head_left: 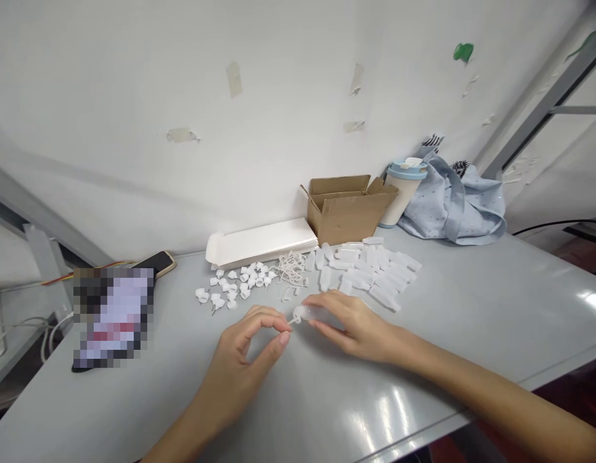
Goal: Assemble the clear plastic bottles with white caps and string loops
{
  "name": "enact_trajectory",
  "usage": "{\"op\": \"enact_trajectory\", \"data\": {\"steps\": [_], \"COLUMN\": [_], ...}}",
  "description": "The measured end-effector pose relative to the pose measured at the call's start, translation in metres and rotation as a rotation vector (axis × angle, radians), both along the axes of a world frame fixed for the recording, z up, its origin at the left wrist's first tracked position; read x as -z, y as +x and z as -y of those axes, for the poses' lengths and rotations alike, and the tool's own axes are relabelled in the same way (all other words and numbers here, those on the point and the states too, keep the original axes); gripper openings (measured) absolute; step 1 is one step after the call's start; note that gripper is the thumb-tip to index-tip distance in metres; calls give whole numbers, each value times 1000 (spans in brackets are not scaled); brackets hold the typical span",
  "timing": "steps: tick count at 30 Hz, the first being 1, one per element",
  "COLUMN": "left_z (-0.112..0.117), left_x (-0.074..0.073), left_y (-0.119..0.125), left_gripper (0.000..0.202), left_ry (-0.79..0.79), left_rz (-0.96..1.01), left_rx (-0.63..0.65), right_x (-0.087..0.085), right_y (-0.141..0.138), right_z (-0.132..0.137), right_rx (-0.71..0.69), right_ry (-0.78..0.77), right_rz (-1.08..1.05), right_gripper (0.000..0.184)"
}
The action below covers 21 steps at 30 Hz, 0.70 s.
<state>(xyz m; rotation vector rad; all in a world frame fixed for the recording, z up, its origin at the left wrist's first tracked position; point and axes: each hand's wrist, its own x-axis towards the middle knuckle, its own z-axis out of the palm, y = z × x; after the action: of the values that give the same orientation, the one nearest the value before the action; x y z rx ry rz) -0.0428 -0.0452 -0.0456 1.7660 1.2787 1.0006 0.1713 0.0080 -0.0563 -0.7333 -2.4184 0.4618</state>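
A small frosted plastic tube [317,314] is held in the half-curled right grip [358,325], pretty near a pile of similar tubes [370,267] on the glossy grey table [461,308], and a thin white plastic strap [294,319] at its tip gets pinched by the near-closed left grip [234,363].

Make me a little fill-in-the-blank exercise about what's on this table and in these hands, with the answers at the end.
1. The small see-through bottle is in the grip of the person's ____ hand.
2. Seen from the camera, the loose white caps lie to the ____ of the heap of bottles.
3. The lid on the tall cup is light ____ in colour.
4. The top of the cardboard box is ____.

Missing words: right; left; blue; open.
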Motion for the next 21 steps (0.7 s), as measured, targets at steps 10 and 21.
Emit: {"op": "enact_trajectory", "data": {"steps": [10,21], "left_z": [4,2], "left_x": [-2,4], "left_y": [0,3], "left_gripper": [10,12], "left_ry": [-69,-56], "left_rz": [-35,-105], "left_rx": [7,-51], "right_x": [3,0], "right_y": [-1,-4], "right_z": [2,5], "right_rx": [-53,-123], "right_ry": [75,125], "right_rz": [-31,-29], "right_gripper": [22,21]}}
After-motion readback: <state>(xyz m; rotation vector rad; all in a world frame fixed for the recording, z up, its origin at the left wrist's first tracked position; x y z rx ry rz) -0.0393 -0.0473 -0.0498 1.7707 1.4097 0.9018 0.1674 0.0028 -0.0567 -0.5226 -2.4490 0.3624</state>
